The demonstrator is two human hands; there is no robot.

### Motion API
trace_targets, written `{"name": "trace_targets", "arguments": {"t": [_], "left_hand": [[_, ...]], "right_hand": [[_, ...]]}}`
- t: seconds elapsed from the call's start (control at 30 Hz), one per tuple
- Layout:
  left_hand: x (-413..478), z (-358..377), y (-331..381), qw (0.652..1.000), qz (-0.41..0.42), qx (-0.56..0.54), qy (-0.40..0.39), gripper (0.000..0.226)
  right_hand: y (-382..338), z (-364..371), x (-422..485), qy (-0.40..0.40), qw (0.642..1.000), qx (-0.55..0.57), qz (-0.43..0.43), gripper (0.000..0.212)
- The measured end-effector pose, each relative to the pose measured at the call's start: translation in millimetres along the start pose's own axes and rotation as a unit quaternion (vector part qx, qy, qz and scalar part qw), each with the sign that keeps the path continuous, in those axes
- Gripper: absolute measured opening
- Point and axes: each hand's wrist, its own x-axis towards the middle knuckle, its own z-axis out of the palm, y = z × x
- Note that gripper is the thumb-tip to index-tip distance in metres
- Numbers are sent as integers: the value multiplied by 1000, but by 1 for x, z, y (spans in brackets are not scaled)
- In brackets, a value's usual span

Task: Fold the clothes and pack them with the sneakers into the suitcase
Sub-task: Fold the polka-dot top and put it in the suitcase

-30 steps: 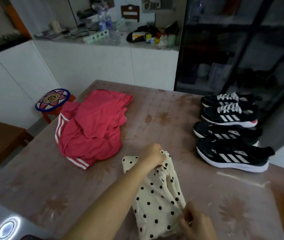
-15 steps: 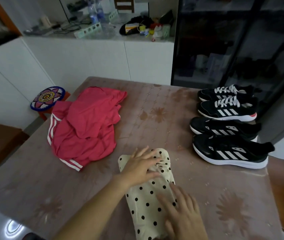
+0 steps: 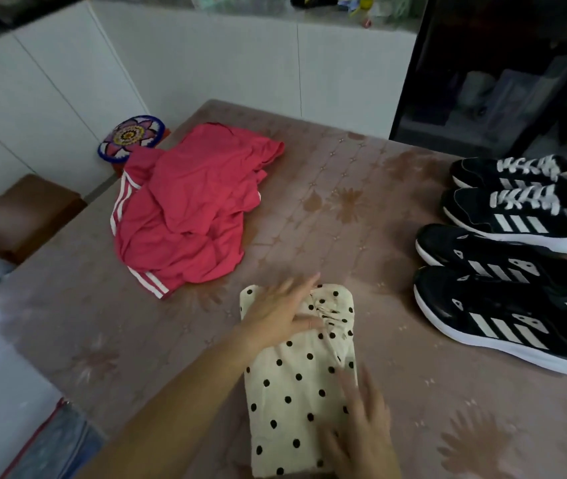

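A cream garment with black polka dots (image 3: 292,392) lies folded into a narrow strip on the table, near the front edge. My left hand (image 3: 280,311) lies flat on its far end, fingers spread. My right hand (image 3: 361,426) presses flat on its near right side. A pink garment with white stripes (image 3: 188,209) lies crumpled further back on the left. Several black sneakers with white stripes (image 3: 507,271) stand in a row along the table's right side. A light shiny surface with a red edge (image 3: 16,426) shows at the lower left; I cannot tell whether it is the suitcase.
The brown patterned table (image 3: 361,209) carries everything. A brown stool (image 3: 23,216) and a round flower-patterned seat (image 3: 131,136) stand left of it. White cabinets run behind, with a dark glass cabinet (image 3: 500,74) at the back right.
Both hands let go of the bunched polka-dot fabric and laid flat on it; the garment now lies smoothed on the table. My view tilted down and closer.
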Motion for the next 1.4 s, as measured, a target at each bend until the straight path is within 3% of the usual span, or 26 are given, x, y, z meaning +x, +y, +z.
{"name": "trace_targets", "arguments": {"t": [0.07, 0.13, 0.27, 0.4, 0.53, 0.67, 0.77, 0.9, 0.97, 1.0, 1.07, 1.1, 1.17, 1.23, 1.4], "left_hand": [[6, -5, -3, 997, -74, 5, 8, 96], [13, -5, -2, 995, -99, 21, -11, 94], [10, 0, 0, 992, -116, -6, -52, 75], [-21, 11, -18, 980, -158, -114, -49, 56], [-91, 13, -57, 936, -246, -253, -13, 40], [-195, 18, -105, 893, -312, -322, 42, 52], [-282, 21, -134, 838, -354, -407, 80, 40], [-394, 38, -167, 786, -406, -443, 146, 30], [-445, 53, -185, 743, -443, -464, 190, 29], [-469, 63, -193, 718, -457, -481, 211, 30], [-514, 84, -206, 667, -478, -517, 245, 36], [-533, 98, -211, 642, -487, -535, 254, 37], [-563, 125, -213, 596, -503, -564, 272, 34], [-586, 158, -212, 568, -515, -578, 279, 24], [-609, 251, -204, 488, -557, -630, 233, 29]], "right_hand": [[-3, -12, 5, -40, 993, 87, 71, 74], [-1, -15, 9, -74, 984, 106, 124, 72], [-8, -12, 10, -153, 957, 102, 224, 83], [-13, -10, 6, -149, 952, 82, 256, 78], [-20, -12, 12, -204, 954, -15, 218, 44], [-56, 4, 7, -226, 962, -91, 124, 24], [-100, 34, -14, -213, 972, 6, 99, 18], [-151, 108, -55, -246, 961, 102, 68, 11], [-168, 155, -75, -265, 952, 137, 67, 25], [-174, 180, -85, -283, 943, 164, 68, 42], [-178, 227, -102, -314, 911, 228, 141, 74], [-177, 249, -112, -335, 891, 248, 183, 76], [-169, 288, -137, -387, 862, 232, 230, 68], [-153, 324, -160, -414, 869, 155, 223, 71], [-117, 392, -183, -404, 896, 1, 185, 42]]}}
